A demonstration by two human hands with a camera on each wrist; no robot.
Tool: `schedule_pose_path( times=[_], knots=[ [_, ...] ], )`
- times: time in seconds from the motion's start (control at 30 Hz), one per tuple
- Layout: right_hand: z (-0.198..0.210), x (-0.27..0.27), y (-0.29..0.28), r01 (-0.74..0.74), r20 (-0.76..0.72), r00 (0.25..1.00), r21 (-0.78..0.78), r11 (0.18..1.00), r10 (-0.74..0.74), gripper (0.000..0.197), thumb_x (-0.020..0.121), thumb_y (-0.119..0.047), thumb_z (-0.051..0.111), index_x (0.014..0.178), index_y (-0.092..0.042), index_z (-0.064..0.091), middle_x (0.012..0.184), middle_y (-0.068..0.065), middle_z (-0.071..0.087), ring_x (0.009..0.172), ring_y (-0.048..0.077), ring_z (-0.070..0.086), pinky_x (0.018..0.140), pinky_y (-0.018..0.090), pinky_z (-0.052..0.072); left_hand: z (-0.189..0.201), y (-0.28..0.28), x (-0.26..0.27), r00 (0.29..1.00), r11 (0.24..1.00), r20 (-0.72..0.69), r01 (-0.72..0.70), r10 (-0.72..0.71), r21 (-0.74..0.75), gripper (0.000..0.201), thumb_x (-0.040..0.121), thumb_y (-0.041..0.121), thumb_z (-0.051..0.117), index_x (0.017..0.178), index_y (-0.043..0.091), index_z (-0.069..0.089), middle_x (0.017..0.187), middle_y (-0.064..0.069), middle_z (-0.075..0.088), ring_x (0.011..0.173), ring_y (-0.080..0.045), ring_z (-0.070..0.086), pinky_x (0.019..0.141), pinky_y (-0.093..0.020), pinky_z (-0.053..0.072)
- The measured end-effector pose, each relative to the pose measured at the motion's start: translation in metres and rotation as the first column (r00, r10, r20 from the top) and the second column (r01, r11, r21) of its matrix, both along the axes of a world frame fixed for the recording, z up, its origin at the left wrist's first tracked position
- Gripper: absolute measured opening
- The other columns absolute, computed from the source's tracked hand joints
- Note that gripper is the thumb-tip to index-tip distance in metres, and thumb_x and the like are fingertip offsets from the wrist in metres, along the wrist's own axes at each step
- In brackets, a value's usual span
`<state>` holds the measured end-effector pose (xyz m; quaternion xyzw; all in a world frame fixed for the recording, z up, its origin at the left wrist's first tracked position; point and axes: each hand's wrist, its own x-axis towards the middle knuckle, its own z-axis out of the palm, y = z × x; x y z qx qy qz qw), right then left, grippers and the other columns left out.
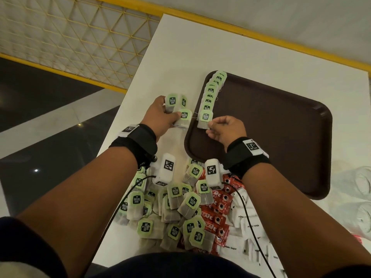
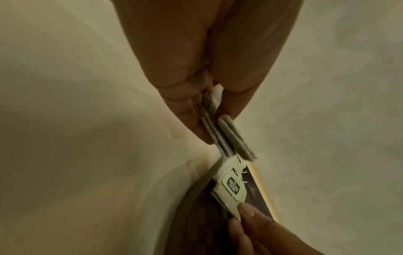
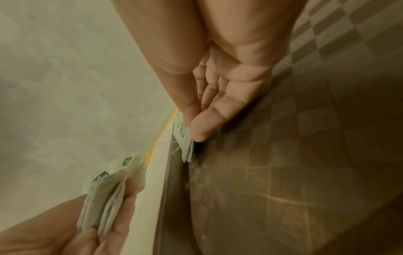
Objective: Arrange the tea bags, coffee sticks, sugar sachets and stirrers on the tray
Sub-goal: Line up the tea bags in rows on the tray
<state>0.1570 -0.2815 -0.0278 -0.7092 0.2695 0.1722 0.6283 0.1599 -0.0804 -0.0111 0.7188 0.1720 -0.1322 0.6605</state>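
Tea bags (image 1: pixel 209 98) are lined along the tray (image 1: pixel 281 125) edge; the nearest is pinched by the right hand (image 1: pixel 226 128). Several are gripped by the left hand (image 1: pixel 160 115); only the head view shows the loose pile (image 1: pixel 176 205).

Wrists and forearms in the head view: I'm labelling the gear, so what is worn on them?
Each wrist carries a broad black strap with a white tag printed with a black square code. A white block with the same kind of marker hangs under each wrist, trailing a thin black cable. The forearms are bare; dark sleeves start higher up.

Tray (image 1: pixel 271 117): brown plastic, textured matt. Tea bags (image 1: pixel 207 101): thin paper. Table (image 1: pixel 200 47): smooth white.
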Motion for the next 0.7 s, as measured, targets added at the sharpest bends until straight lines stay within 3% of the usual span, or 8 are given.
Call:
schedule_pose_path(
  times=[0.13, 0.3, 0.4, 0.5, 0.6, 0.7],
  knots=[
    [0.001, 0.006, 0.007, -0.008, 0.025, 1.0, -0.026, 1.0, 0.009, 0.009, 0.088, -0.003, 0.069, 0.091, -0.008, 0.062, 0.088, 0.01, 0.069, 0.068, 0.018, 0.071, 0.061, 0.023, 0.058, 0.0, -0.001, -0.002, 1.0, 1.0, -0.017, -0.005, 0.004, -0.026, 0.039, 0.089, 0.0, 0.066, 0.121, 0.007, 0.046, 0.12, -0.015, 0.064, 0.102, -0.027, 0.068, 0.077, -0.038, 0.061],
    [-0.001, 0.01, 0.014, 0.022, 0.016, 1.0, -0.151, 0.988, -0.02, 0.011, 0.085, -0.006, 0.072, 0.09, -0.009, 0.063, 0.078, 0.008, 0.072, 0.067, 0.021, 0.074, 0.073, 0.035, 0.062, -0.001, -0.003, -0.007, 0.999, 0.998, -0.034, 0.015, -0.017, -0.053, 0.042, 0.089, 0.001, 0.066, 0.124, 0.005, 0.045, 0.12, -0.015, 0.065, 0.104, -0.028, 0.068, 0.082, -0.045, 0.06],
    [-0.003, 0.011, 0.014, 0.011, 0.016, 1.0, -0.233, 0.972, -0.007, 0.012, 0.084, -0.012, 0.073, 0.09, -0.012, 0.062, 0.074, 0.006, 0.073, 0.062, 0.017, 0.073, 0.071, 0.035, 0.062, 0.0, -0.004, -0.009, 0.999, 0.998, -0.042, 0.013, -0.016, -0.065, 0.042, 0.089, 0.0, 0.066, 0.125, 0.005, 0.045, 0.121, -0.015, 0.065, 0.105, -0.029, 0.068, 0.084, -0.047, 0.059],
    [0.003, 0.009, 0.012, 0.009, 0.117, 0.992, -0.368, 0.93, 0.036, 0.014, 0.088, -0.027, 0.069, 0.088, -0.016, 0.061, 0.071, 0.002, 0.071, 0.053, 0.012, 0.068, 0.064, 0.033, 0.061, 0.001, -0.007, -0.011, 0.999, 0.997, -0.042, 0.014, -0.017, -0.079, 0.042, 0.089, 0.0, 0.067, 0.124, 0.006, 0.045, 0.122, -0.015, 0.064, 0.105, -0.028, 0.067, 0.082, -0.044, 0.06],
    [0.017, 0.003, 0.015, -0.075, 0.166, 0.978, -0.279, 0.957, 0.125, 0.027, 0.092, -0.039, 0.064, 0.092, -0.013, 0.064, 0.076, 0.002, 0.067, 0.057, 0.01, 0.06, 0.056, 0.027, 0.054, 0.002, -0.01, -0.012, 1.0, 0.996, -0.028, 0.004, -0.006, -0.09, 0.041, 0.088, 0.0, 0.068, 0.121, 0.007, 0.046, 0.12, -0.015, 0.063, 0.104, -0.029, 0.067, 0.081, -0.044, 0.06],
    [0.024, -0.007, 0.021, -0.268, 0.111, 0.952, -0.149, 0.952, 0.286, 0.03, 0.086, -0.036, 0.073, 0.094, -0.008, 0.066, 0.078, 0.004, 0.068, 0.06, 0.01, 0.06, 0.054, 0.023, 0.05, 0.003, -0.014, -0.013, 1.0, 0.995, -0.011, -0.01, 0.009, -0.102, 0.043, 0.085, 0.0, 0.071, 0.121, 0.006, 0.048, 0.116, -0.017, 0.064, 0.103, -0.03, 0.068, 0.078, -0.045, 0.061]
  ],
)
